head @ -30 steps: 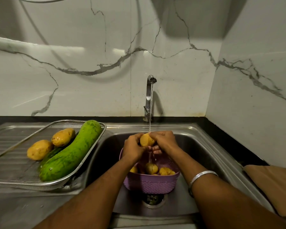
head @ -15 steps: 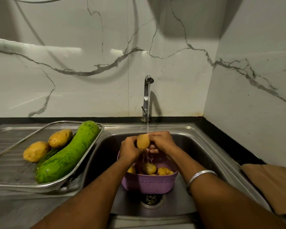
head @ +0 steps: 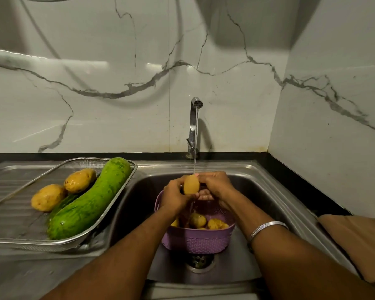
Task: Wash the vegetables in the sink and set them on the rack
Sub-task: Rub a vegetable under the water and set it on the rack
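From the head camera, both hands met over the sink point(head: 258, 176), under the thin stream from the tap point(head: 194, 124). The left hand point(head: 174, 194) and the right hand point(head: 217, 184) were curled round one potato point(head: 191, 184) and held it between them. The potato stood nearly upright, smooth, wet and yellow-tan, and the water struck its top end. It was above the purple basket point(head: 198, 241), which sat in the sink over the drain point(head: 200, 262). More potatoes point(head: 206, 221) lay inside the basket, browner and spotted. On the left, the wire rack point(head: 15, 237) rested on the drainboard. In it lay a long green gourd point(head: 91, 198), mottled and glistening, set on a slant, with two wet yellow potatoes point(head: 63, 191) just beside it. A silver bangle point(head: 266, 229) circled the right wrist.
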Motion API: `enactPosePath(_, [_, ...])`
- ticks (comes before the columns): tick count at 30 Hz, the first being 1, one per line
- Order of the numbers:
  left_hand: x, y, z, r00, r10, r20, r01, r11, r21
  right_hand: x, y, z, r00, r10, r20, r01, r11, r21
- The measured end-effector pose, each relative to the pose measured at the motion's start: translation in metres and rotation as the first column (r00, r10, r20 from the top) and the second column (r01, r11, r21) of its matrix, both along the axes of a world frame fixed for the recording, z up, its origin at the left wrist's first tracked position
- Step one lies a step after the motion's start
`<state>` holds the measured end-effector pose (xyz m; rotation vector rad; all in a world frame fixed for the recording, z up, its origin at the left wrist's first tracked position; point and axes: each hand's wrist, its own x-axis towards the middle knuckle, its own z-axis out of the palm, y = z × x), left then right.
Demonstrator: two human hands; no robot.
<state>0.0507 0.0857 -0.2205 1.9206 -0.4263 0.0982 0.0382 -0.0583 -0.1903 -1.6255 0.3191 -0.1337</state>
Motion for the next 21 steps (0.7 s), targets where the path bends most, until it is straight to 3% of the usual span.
enactPosePath(3, [-0.002,-0.002,0.001,0.998,-0.031,-0.056,0.027,0.997,-0.066,-0.003,0.001,-0.001,0.998,0.011,0.069,-0.007,0.998,-0.066])
enactPosePath(6, [-0.003,-0.005,0.003,0.993,-0.081,-0.083,0.07,0.99,-0.124,-0.002,0.003,-0.001,0.981,-0.065,0.182,0.099,0.977,-0.189])
enactPosePath(10, [0.001,-0.008,-0.001,0.992,-0.084,-0.089,0.072,0.989,-0.13,0.003,0.004,-0.002,0.968,-0.169,0.185,0.209,0.951,-0.227])
enactPosePath(17, [0.005,-0.005,-0.001,0.999,-0.01,-0.037,0.005,0.99,-0.142,0.001,0.003,0.006,0.998,-0.065,0.003,0.065,0.993,0.103])
enactPosePath(21, [0.007,-0.005,0.001,0.998,-0.043,-0.038,0.035,0.98,-0.194,0.0,0.009,0.006,0.991,-0.088,-0.101,0.109,0.967,0.229])
